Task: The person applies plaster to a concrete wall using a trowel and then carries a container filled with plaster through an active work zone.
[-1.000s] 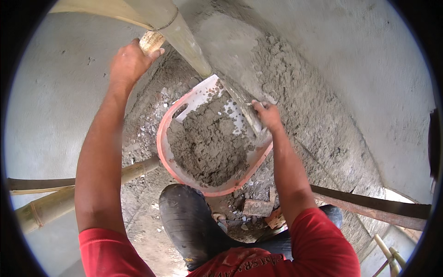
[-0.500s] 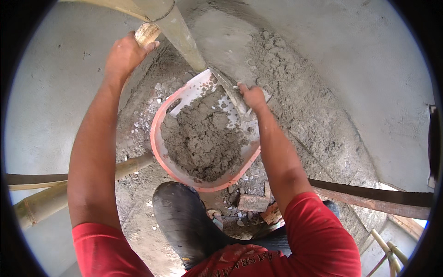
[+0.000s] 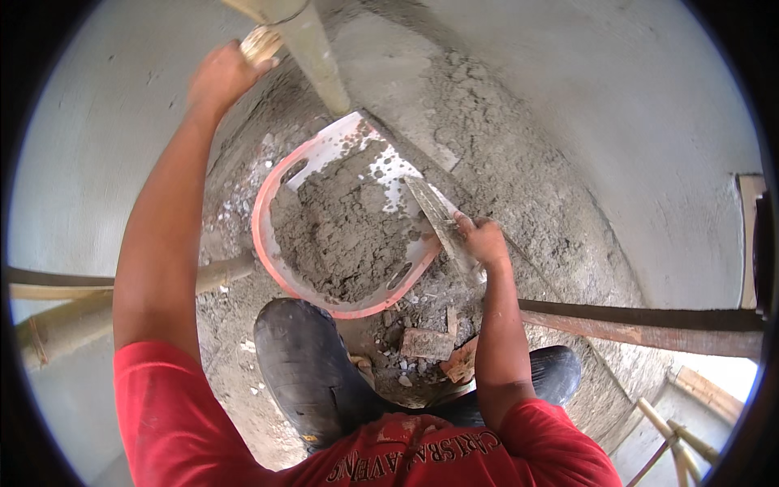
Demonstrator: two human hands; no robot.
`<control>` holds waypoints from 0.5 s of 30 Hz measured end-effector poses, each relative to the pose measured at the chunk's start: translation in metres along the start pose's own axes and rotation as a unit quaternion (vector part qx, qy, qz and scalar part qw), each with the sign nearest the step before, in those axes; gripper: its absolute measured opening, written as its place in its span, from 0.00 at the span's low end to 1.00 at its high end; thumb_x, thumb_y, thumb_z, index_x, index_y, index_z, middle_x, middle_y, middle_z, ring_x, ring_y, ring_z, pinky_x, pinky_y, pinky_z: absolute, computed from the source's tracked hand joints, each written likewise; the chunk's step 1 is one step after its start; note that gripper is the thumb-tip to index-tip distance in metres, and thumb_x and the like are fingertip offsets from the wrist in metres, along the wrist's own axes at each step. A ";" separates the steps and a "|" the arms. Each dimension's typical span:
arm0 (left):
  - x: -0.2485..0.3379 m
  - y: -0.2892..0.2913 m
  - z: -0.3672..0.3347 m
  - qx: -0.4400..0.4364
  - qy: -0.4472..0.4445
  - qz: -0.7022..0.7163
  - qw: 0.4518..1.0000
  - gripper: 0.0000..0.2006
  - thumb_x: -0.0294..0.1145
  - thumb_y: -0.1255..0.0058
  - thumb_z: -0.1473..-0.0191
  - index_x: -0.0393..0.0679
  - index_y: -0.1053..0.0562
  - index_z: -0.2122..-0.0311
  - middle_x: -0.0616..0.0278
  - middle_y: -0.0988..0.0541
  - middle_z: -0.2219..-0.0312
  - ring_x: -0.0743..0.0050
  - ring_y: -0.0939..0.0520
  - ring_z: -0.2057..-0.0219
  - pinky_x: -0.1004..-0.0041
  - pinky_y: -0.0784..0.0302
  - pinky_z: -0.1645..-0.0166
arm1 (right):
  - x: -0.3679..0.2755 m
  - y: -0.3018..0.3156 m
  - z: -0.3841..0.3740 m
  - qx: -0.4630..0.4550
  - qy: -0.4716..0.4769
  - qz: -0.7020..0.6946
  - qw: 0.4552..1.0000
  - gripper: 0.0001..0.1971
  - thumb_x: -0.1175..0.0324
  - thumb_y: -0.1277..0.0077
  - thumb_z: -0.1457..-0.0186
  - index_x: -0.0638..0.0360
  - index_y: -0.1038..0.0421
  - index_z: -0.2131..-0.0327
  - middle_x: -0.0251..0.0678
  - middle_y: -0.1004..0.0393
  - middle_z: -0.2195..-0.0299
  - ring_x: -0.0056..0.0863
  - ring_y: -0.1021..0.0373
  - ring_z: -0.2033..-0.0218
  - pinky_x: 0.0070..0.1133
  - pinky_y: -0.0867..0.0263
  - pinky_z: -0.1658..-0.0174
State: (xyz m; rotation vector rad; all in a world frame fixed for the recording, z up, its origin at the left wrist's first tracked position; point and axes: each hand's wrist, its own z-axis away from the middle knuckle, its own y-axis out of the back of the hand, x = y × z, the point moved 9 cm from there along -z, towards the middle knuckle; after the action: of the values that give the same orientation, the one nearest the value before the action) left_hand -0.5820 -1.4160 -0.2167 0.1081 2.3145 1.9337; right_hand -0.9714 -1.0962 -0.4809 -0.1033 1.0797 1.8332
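Observation:
My left hand [image 3: 221, 79] grips the pale, rough end of a wooden piece [image 3: 260, 45] at the upper left, beside an upright bamboo pole [image 3: 318, 69]. What the rest of that piece joins is hard to make out. In my right hand [image 3: 484, 241] is a flat metal plastering trowel [image 3: 438, 217], its long blade slanting across the right rim of a tub. The tub [image 3: 258, 231], white inside with a pinkish-orange rim, is tilted between the pole and my knees. Wet grey mortar [image 3: 345, 231] fills much of it, with splashes on its bare far wall.
Grey plastered walls [image 3: 649, 146] curve around on both sides. Rough mortar [image 3: 519, 154] covers the ground beyond the tub. Bamboo [image 3: 69, 329] lies at left, a timber plank [image 3: 641, 329] crosses at right. A brick [image 3: 428, 344] and rubble lie near my boots [image 3: 304, 365].
My right hand and the trowel have moved down and to the right, off the tub's far edge toward its right rim. My left hand keeps its grip on the wooden piece.

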 end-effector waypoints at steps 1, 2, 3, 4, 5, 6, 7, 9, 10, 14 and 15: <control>0.001 0.001 0.002 0.004 0.006 -0.001 1.000 0.38 0.67 0.44 0.52 0.36 0.26 0.51 0.40 0.19 0.59 0.43 0.19 0.55 0.53 0.24 0.52 | 0.006 0.001 0.002 0.005 -0.013 -0.010 1.000 0.39 0.39 0.49 0.46 0.77 0.27 0.54 0.66 0.26 0.56 0.55 0.28 0.50 0.35 0.34 0.45; 0.002 0.002 0.005 0.005 0.013 -0.006 1.000 0.37 0.66 0.44 0.51 0.37 0.26 0.53 0.40 0.20 0.59 0.44 0.19 0.55 0.53 0.24 0.52 | 0.015 0.000 0.003 0.004 -0.026 -0.022 0.999 0.39 0.39 0.49 0.46 0.77 0.26 0.55 0.65 0.26 0.57 0.55 0.28 0.50 0.35 0.34 0.46; 0.003 0.002 0.004 -0.008 0.017 0.006 1.000 0.37 0.66 0.44 0.52 0.37 0.26 0.53 0.40 0.20 0.59 0.44 0.19 0.55 0.52 0.24 0.52 | 0.025 -0.002 0.002 0.042 0.016 -0.021 0.999 0.38 0.39 0.50 0.46 0.76 0.25 0.58 0.65 0.25 0.59 0.56 0.28 0.51 0.36 0.33 0.47; 0.003 0.001 0.005 -0.025 0.023 0.016 0.999 0.38 0.66 0.44 0.52 0.37 0.26 0.52 0.40 0.19 0.59 0.43 0.19 0.55 0.52 0.24 0.52 | 0.027 -0.001 0.007 0.049 0.015 -0.012 0.999 0.38 0.38 0.50 0.46 0.75 0.25 0.58 0.64 0.25 0.59 0.56 0.28 0.52 0.37 0.33 0.48; 0.002 -0.003 0.006 -0.042 0.029 0.026 0.998 0.38 0.67 0.44 0.52 0.37 0.26 0.52 0.40 0.19 0.60 0.43 0.19 0.55 0.52 0.24 0.52 | 0.027 -0.001 0.011 0.054 0.015 -0.003 0.998 0.37 0.38 0.50 0.46 0.74 0.25 0.58 0.64 0.25 0.60 0.56 0.28 0.52 0.37 0.33 0.48; 0.000 -0.003 0.007 -0.027 0.017 0.011 0.999 0.38 0.67 0.44 0.52 0.36 0.26 0.52 0.40 0.19 0.60 0.43 0.19 0.55 0.52 0.24 0.52 | 0.025 -0.002 0.014 0.060 0.015 0.006 0.998 0.37 0.38 0.50 0.46 0.73 0.24 0.58 0.64 0.24 0.60 0.56 0.27 0.53 0.38 0.33 0.48; -0.003 -0.002 0.006 -0.009 0.005 -0.002 1.000 0.38 0.67 0.44 0.52 0.36 0.26 0.52 0.40 0.19 0.60 0.42 0.19 0.56 0.52 0.24 0.53 | 0.022 -0.002 0.012 0.052 -0.003 0.011 0.999 0.36 0.37 0.50 0.46 0.70 0.24 0.58 0.63 0.24 0.60 0.56 0.27 0.54 0.38 0.33 0.49; 0.008 0.001 0.001 0.016 -0.006 -0.003 1.000 0.38 0.67 0.44 0.52 0.36 0.26 0.53 0.40 0.19 0.61 0.42 0.19 0.56 0.52 0.24 0.53 | 0.024 0.009 -0.008 0.091 0.007 0.008 0.996 0.36 0.37 0.50 0.46 0.69 0.23 0.58 0.62 0.24 0.60 0.55 0.27 0.54 0.38 0.32 0.49; 0.007 0.001 0.003 0.016 0.000 0.000 1.000 0.38 0.67 0.44 0.52 0.36 0.26 0.54 0.40 0.19 0.61 0.41 0.19 0.57 0.52 0.24 0.54 | 0.020 0.012 -0.011 0.103 0.012 0.008 0.995 0.36 0.37 0.50 0.47 0.69 0.23 0.58 0.62 0.24 0.60 0.55 0.27 0.54 0.38 0.32 0.49; 0.004 0.001 0.002 -0.007 0.003 -0.003 1.000 0.36 0.66 0.43 0.52 0.36 0.24 0.56 0.41 0.19 0.63 0.41 0.18 0.59 0.51 0.24 0.55 | 0.005 0.029 0.006 0.128 0.034 0.017 0.991 0.37 0.38 0.48 0.47 0.71 0.25 0.56 0.61 0.23 0.60 0.54 0.26 0.55 0.36 0.32 0.49; 0.004 0.003 0.000 -0.001 0.003 -0.002 1.000 0.36 0.66 0.43 0.52 0.36 0.24 0.56 0.41 0.19 0.63 0.41 0.18 0.59 0.52 0.24 0.55 | 0.019 0.030 0.002 0.166 0.014 -0.055 0.984 0.39 0.38 0.47 0.47 0.76 0.26 0.55 0.62 0.23 0.59 0.52 0.25 0.54 0.36 0.31 0.49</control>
State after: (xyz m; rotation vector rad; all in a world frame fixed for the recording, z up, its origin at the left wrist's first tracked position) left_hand -0.5857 -1.4145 -0.2136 0.0981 2.3135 1.9369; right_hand -1.0036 -1.0859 -0.4701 0.0106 1.3575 1.5358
